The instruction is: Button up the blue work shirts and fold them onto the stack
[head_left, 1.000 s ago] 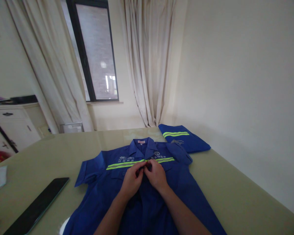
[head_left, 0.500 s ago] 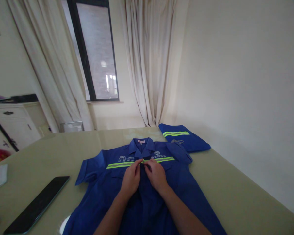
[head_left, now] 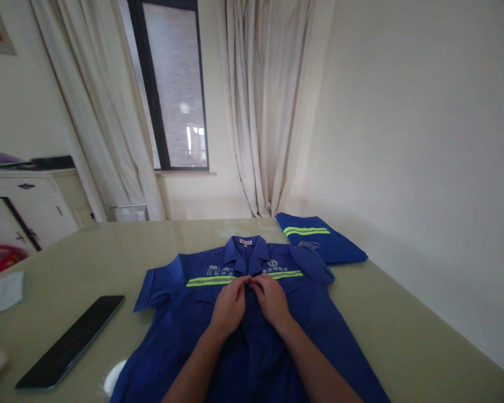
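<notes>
A blue short-sleeved work shirt [head_left: 180, 313] with a yellow-green reflective stripe lies face up on the pale green table [head_left: 403, 330]. My left hand [head_left: 230, 307] and my right hand [head_left: 271, 299] meet at the shirt's front opening, just below the stripe. Both pinch the cloth edges there with fingertips pressed together. Whatever small part sits between the fingertips is hidden. My forearms lie over the lower part of the shirt.
A second blue garment [head_left: 319, 238], folded, lies at the far right of the table by the wall. A dark flat tablet [head_left: 71, 341] rests at the left, with a white cloth [head_left: 2, 292] beyond it. Curtains [head_left: 260, 112], a window and a white cabinet [head_left: 29, 204] stand behind.
The view has shifted slightly right and down. My hands stay pinched at the shirt's front opening, with only small finger movement.
</notes>
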Demonstrator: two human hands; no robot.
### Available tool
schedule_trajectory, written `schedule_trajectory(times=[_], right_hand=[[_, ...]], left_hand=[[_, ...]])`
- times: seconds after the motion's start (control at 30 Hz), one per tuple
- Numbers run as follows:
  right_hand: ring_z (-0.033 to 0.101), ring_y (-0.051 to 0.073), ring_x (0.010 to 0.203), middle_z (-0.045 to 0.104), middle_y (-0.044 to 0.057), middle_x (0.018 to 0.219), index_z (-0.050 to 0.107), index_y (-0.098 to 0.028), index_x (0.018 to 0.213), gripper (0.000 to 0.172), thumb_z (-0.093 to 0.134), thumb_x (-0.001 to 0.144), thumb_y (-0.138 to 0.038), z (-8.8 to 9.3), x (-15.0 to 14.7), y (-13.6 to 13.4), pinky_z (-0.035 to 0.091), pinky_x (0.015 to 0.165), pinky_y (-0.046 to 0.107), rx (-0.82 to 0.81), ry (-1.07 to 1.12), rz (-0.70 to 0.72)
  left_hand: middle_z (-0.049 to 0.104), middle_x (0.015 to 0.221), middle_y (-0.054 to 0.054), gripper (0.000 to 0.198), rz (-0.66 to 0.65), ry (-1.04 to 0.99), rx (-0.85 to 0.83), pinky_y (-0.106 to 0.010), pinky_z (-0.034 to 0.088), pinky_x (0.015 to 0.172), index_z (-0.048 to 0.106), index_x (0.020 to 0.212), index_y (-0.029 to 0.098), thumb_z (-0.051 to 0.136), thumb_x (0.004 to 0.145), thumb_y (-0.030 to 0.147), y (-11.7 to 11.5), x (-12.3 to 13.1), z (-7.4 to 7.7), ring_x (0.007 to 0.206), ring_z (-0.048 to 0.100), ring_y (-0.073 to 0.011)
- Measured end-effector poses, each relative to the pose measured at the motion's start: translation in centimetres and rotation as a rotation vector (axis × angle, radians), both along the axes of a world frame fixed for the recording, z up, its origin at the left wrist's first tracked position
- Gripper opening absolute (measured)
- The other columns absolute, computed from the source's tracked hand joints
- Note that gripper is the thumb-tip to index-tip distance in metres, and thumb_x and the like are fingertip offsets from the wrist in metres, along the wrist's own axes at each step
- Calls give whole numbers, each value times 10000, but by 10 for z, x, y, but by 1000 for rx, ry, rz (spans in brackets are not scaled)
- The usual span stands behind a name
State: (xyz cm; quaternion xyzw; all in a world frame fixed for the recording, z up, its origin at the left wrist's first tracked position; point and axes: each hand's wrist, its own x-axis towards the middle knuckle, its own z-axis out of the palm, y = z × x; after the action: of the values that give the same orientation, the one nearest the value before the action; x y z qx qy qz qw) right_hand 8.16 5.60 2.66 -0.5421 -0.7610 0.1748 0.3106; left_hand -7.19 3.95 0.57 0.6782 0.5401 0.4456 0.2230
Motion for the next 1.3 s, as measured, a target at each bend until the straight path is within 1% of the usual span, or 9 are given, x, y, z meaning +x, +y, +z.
schedule_trajectory(times=[0.37,0.6,0.7,0.87,1.0,1.1,1.17,1.23,1.3], right_hand=[[670,191,931,714,31,966,745,-246,899,231,543,1006,-279,-2,-3,5,429,769,255,-4,-63,-68],[682,183,888,698,39,1030,722,-241,940,246,510,1035,-324,2,-5,0,425,719,253,41,-194,-124],[684,185,883,697,42,1010,720,-233,926,275,492,1043,-332,3,-5,-1,439,734,252,61,-156,-113],[673,185,946,692,40,992,721,-234,935,258,486,1032,-277,1,-4,-1,458,852,247,100,14,-7],[665,187,976,682,38,1047,716,-254,1025,230,487,1010,-238,0,-5,-2,469,863,254,73,1,12],[652,184,1015,673,44,1113,704,-258,1147,278,484,989,-193,-1,-4,-3,468,891,258,80,-8,6],[633,190,1053,680,48,1117,719,-253,1148,313,488,965,-149,-1,-3,-2,450,941,270,103,-29,29],[620,203,1064,695,55,1091,754,-238,1048,302,495,943,-124,-1,-2,0,435,970,289,119,-55,53],[624,211,1060,710,66,1073,760,-217,986,280,494,946,-140,-1,-1,3,435,980,303,124,-20,46]], left_hand=[[767,1196,-74,395,-34,-98,-11,-424,515,1061,747,1166,207,440,918,205,5,0,2,1124,707,-224],[772,1180,-73,383,-61,-178,35,-443,512,1067,750,1141,209,446,908,222,4,3,3,1128,706,-228],[766,1190,-69,375,-54,-229,66,-421,507,1071,737,1149,207,449,910,225,5,4,2,1138,697,-215],[745,1219,-80,380,-19,-227,66,-401,500,1061,692,1204,199,450,911,199,8,2,0,1163,678,-210],[729,1236,-90,413,-13,-107,61,-400,495,1039,646,1270,207,441,915,161,7,1,-1,1153,673,-218],[740,1191,-112,517,107,123,9,-446,476,1018,577,1377,197,460,884,92,4,1,-2,1141,665,-264],[749,1172,-120,612,157,227,-25,-456,453,1025,547,1414,180,422,840,8,4,0,-4,1157,655,-272],[741,1204,-115,654,100,225,-15,-428,445,1043,530,1425,176,390,820,-27,4,-1,-4,1178,648,-246],[731,1220,-95,601,25,174,23,-401,458,1043,517,1429,199,426,859,33,3,-1,-3,1171,648,-227]])
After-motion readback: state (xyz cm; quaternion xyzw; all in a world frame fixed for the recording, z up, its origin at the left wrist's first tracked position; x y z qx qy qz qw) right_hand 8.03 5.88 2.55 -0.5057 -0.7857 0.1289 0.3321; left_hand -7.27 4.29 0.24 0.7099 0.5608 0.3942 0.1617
